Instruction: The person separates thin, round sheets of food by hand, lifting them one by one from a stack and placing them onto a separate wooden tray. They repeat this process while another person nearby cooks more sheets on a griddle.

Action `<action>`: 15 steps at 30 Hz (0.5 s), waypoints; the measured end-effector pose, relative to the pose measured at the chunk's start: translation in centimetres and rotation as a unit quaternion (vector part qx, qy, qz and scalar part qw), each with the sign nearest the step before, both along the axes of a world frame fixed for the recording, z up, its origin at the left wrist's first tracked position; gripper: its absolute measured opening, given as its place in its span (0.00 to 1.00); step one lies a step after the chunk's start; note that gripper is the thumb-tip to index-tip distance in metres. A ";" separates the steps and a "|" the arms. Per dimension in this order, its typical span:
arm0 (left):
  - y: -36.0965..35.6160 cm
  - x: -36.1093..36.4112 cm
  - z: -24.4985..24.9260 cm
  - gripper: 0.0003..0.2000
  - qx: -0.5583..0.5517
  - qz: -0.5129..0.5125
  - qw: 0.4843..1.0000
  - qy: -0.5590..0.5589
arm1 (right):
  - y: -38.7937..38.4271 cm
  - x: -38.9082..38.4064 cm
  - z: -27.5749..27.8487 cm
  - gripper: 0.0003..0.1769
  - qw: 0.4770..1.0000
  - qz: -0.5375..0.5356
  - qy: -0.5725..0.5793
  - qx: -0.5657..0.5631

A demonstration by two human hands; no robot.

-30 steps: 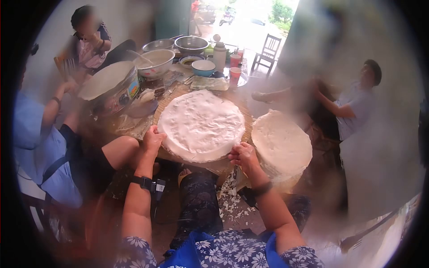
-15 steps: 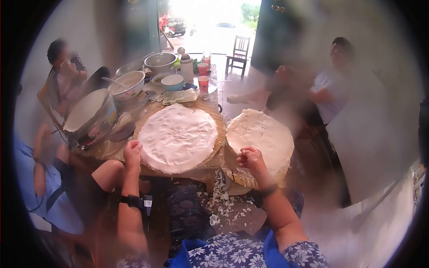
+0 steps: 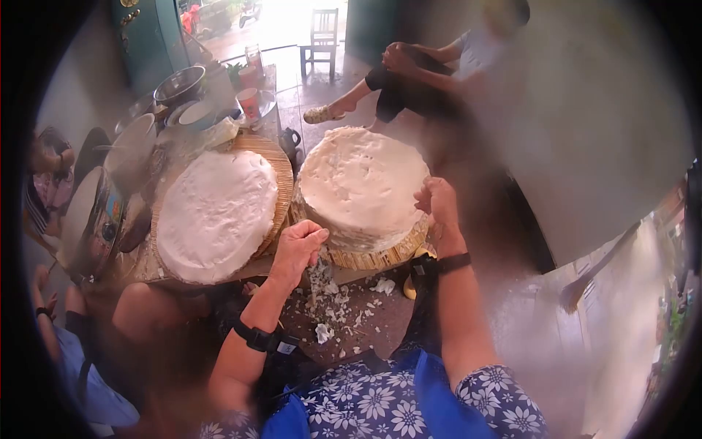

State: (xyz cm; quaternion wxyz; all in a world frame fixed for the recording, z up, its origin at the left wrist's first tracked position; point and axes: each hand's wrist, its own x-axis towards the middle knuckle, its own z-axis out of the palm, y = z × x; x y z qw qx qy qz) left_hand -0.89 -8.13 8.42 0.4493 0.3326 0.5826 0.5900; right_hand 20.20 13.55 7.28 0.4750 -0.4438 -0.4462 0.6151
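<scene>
**Both hands on the right-hand rice cake, grip unclear**

Standing by the table.

- The person's left hand (image 3: 296, 247) is at the near-left edge of the right white cake (image 3: 362, 179). Fingers are curled in, nearly a fist, knuckles up. Can't tell if it has hold of anything.
- The right hand (image 3: 436, 201) is at the far-right edge of the same cake. It is also closed into a loose fist and touches the rim. Can't tell if it grips the cake or just presses it.
- That cake is a thick white round sitting on a woven bamboo tray (image 3: 376, 256), and the tray's rim shows under the near side. It sits lower than the table and just right of it.
- White crumbs (image 3: 330, 304) are scattered on the floor directly below the left hand, between the person's knees.
- There is a black wristband (image 3: 256, 336) on the left wrist and a dark band (image 3: 453, 261) on the right.
- A second white cake (image 3: 216, 212) lies flat on a round bamboo mat (image 3: 276, 168) on the table, left of the first. The two nearly touch edge to edge. No hand is on it.
- A dark kettle (image 3: 290, 141) stands in the gap behind the two cakes.
- At the far end of the table are metal bowls (image 3: 179, 84) and a red cup (image 3: 248, 102). At the left edge is a large pot (image 3: 95, 212).
- A seated person (image 3: 431, 66) is behind the right cake, legs out, near a wooden chair (image 3: 323, 29).
- Other people are at the left of the table, blurred.
</scene>
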 end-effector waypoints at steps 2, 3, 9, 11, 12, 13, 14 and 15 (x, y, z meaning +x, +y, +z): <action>1.3 0.5 -2.8 0.05 -0.031 -0.010 0.999 -0.023 | 2.0 1.0 -1.2 0.07 0.999 -0.022 -0.021 0.019; 1.9 0.7 -4.0 0.05 -0.041 -0.008 0.999 -0.030 | 2.7 1.4 -1.7 0.07 0.998 -0.034 -0.037 0.027; 3.4 -0.2 -8.6 0.19 -0.072 0.091 0.987 -0.109 | 4.9 3.0 -4.4 0.07 0.989 -0.020 -0.146 -0.014; 3.8 -0.6 -8.6 0.24 -0.072 0.114 0.984 -0.116 | 5.1 2.9 -4.5 0.07 0.987 -0.025 -0.161 -0.018; 4.0 -0.5 -8.6 0.26 -0.063 0.121 0.983 -0.121 | 5.4 2.8 -4.8 0.07 0.984 -0.025 -0.175 -0.022; 4.2 -0.5 -8.6 0.27 -0.055 0.129 0.982 -0.126 | 5.6 2.8 -5.1 0.07 0.981 -0.025 -0.190 -0.026; 4.3 -0.5 -8.6 0.29 -0.047 0.137 0.981 -0.132 | 5.8 2.9 -5.4 0.07 0.981 -0.032 -0.191 -0.021; 4.5 -0.5 -8.7 0.30 -0.048 0.131 0.980 -0.141 | 5.8 3.0 -5.5 0.08 0.981 -0.038 -0.191 -0.017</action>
